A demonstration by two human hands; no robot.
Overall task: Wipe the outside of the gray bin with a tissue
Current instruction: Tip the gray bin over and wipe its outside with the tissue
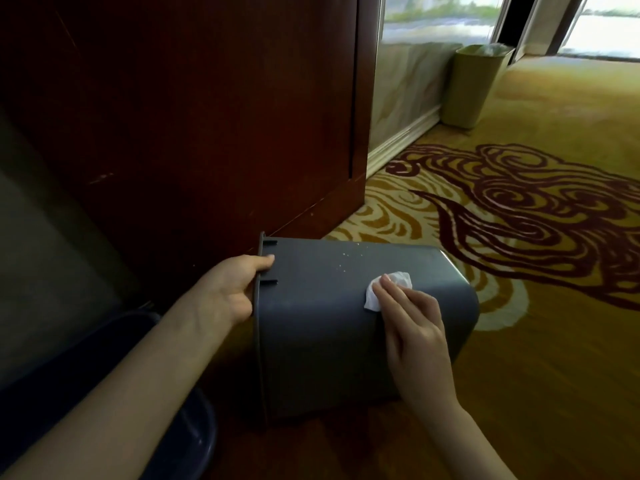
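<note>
The bin [329,327] lies on its side on the carpet [554,341], rim toward the wooden panel [173,116]. The tissue [388,289] sits crumpled on its upper face, near the base end. White specks [346,261] beyond it look unwiped, so I judge much of the outside is left. My right hand [415,327] lies flat, fingers [391,296] pressed together on the tissue. My left hand [235,289] grips the rim, thumb on top, the other fingers hidden.

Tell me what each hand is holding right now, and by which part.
The left hand has its grip on the gray bin at its rim. The right hand presses the tissue flat against the bin's side under its fingers.
</note>
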